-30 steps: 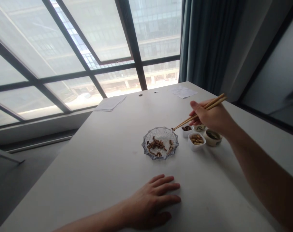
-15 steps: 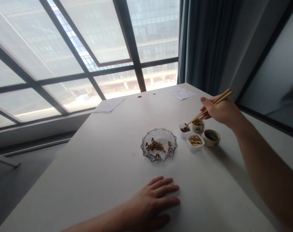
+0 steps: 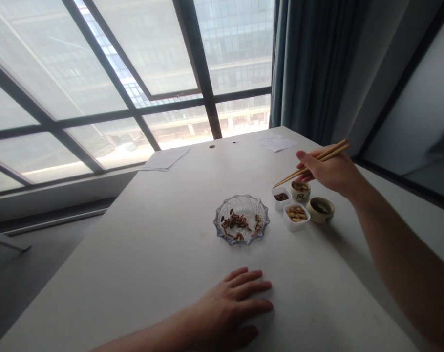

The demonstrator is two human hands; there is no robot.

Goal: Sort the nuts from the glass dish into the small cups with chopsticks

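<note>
Looking down from the head view, wooden chopsticks [image 3: 289, 177] are seen clenched in the right hand [image 3: 329, 171], their tips held near a small white tub [image 3: 276, 203] of dark seeds [image 3: 281, 197]. The left hand [image 3: 232, 305] is laid flat, released, on the white table [image 3: 134, 244]. A dark mark on the ceramic cup [image 3: 300, 191] cannot be read for certain.

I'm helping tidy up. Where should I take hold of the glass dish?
Pinch the scalloped rim of the glass dish from its near left: it is shallow, seeds lie inside, and the white tubs crowd its right side.
</note>
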